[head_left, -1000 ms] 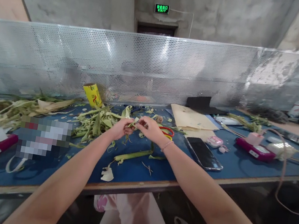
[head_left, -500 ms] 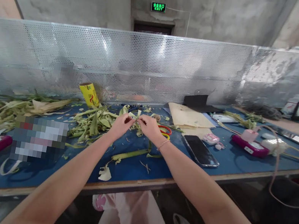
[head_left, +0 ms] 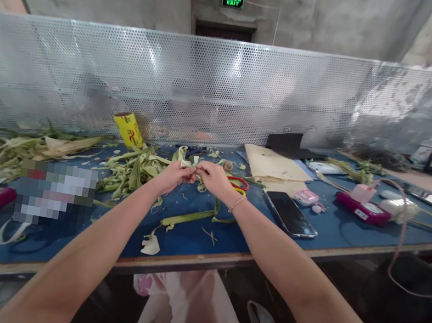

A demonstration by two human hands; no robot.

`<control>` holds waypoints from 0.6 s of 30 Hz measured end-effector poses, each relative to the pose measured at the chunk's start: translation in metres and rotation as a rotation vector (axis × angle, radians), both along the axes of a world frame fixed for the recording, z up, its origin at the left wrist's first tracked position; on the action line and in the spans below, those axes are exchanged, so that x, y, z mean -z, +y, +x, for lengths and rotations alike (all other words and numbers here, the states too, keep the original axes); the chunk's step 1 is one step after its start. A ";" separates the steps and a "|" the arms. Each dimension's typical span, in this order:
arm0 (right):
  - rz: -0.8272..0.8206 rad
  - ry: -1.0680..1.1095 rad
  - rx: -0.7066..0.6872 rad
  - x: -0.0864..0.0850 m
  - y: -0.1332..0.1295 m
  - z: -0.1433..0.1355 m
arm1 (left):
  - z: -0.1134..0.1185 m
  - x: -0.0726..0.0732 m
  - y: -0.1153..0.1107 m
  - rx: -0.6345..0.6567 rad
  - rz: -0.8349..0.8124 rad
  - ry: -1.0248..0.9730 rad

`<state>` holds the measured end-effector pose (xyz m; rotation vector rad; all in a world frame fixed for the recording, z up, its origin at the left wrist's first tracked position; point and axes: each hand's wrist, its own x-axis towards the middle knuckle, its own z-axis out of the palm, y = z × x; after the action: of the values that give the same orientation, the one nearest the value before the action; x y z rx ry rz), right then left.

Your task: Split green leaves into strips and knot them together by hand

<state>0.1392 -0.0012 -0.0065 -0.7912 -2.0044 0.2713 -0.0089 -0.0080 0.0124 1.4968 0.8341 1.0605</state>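
Note:
My left hand (head_left: 170, 177) and my right hand (head_left: 213, 176) meet fingertip to fingertip above the blue table. Both are closed in a pinch on a small pale green strip of corn husk (head_left: 195, 161), mostly covered by the fingers. A heap of curled green husk pieces (head_left: 139, 171) lies just left of my left hand. Beside my right wrist are red and yellow loop handles (head_left: 240, 181), seemingly of scissors, partly hidden. Nearer the table's front edge lie a long green husk strip (head_left: 189, 218) and a pale scrap (head_left: 150, 244).
A yellow cardboard tube (head_left: 129, 130) leans by the perforated metal screen (head_left: 228, 91). Rightward are brown paper (head_left: 272, 163), a phone (head_left: 290, 213), a pink earphone case (head_left: 306, 197) and a magenta power strip (head_left: 363, 207) with trailing cables. More husks (head_left: 54, 150) spread leftward.
The view has tipped slightly downward. My left hand has turned a little, its fingers now pressed closer against my right fingertips. The things on the table lie as before.

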 end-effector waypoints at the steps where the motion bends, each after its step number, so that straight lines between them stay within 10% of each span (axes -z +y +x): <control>1: 0.002 -0.008 -0.015 -0.001 0.000 0.000 | -0.001 -0.002 0.000 0.020 -0.009 -0.015; 18: -0.086 0.028 -0.086 -0.006 -0.004 0.003 | -0.009 -0.005 -0.001 0.090 -0.072 -0.073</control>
<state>0.1424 -0.0049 0.0000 -0.7518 -2.0145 0.4186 -0.0183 -0.0095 0.0179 1.4137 0.7397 1.0029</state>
